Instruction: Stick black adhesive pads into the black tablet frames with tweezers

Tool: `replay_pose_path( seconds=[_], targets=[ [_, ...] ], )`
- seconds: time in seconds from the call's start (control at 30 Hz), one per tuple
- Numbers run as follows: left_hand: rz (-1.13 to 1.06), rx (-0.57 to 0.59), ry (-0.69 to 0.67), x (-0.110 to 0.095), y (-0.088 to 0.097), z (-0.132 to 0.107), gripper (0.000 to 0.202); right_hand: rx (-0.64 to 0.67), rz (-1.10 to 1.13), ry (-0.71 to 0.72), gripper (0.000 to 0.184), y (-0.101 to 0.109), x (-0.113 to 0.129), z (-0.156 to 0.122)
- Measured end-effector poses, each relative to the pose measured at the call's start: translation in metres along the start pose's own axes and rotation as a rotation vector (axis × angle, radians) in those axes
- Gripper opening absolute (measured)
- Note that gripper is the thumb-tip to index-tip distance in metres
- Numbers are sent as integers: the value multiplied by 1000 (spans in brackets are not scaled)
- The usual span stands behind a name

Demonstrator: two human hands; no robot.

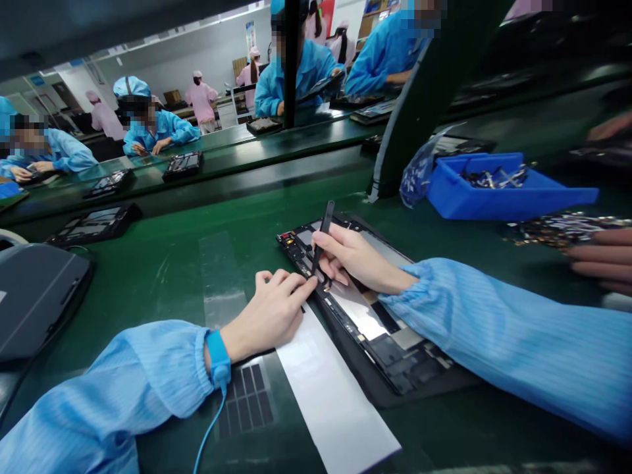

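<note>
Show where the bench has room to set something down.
The green bench is bare between the grey machine and clear film; a smaller patch separates the opened tablet and blue bin. Crowded: around right hand and left hand; beside the bin, with loose parts.

Glare on silver panel point(364, 317); upper right dark, perhaps blurred.

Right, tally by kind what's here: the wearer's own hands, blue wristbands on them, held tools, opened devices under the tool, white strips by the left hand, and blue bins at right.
Own hands: 2 (left hand, right hand)
Blue wristband: 1
Black tool: 1
Opened device: 1
White strip: 1
Blue bin: 1
Total: 7
</note>
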State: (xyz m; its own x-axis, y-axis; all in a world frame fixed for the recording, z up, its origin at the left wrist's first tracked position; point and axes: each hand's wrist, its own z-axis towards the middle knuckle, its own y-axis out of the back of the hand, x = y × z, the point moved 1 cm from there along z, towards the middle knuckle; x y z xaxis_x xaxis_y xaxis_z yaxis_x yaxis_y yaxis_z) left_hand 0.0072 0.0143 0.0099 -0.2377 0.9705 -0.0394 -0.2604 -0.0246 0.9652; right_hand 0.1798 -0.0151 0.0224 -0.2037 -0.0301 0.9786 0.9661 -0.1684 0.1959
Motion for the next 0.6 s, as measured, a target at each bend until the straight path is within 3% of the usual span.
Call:
replay_pose_path(
  seconds=[0.23,0.47,0.6],
  targets=[
    [34,148,-154,-5,7,1,36,13,92,-44,34,1,0,-2],
    [22,53,-66,-2,4,-2,45,9,123,-49,35,1,-1,-1],
    [74,74,-78,-4,5,0,48,1,126,-46,36,1,-1,-1]
  ],
)
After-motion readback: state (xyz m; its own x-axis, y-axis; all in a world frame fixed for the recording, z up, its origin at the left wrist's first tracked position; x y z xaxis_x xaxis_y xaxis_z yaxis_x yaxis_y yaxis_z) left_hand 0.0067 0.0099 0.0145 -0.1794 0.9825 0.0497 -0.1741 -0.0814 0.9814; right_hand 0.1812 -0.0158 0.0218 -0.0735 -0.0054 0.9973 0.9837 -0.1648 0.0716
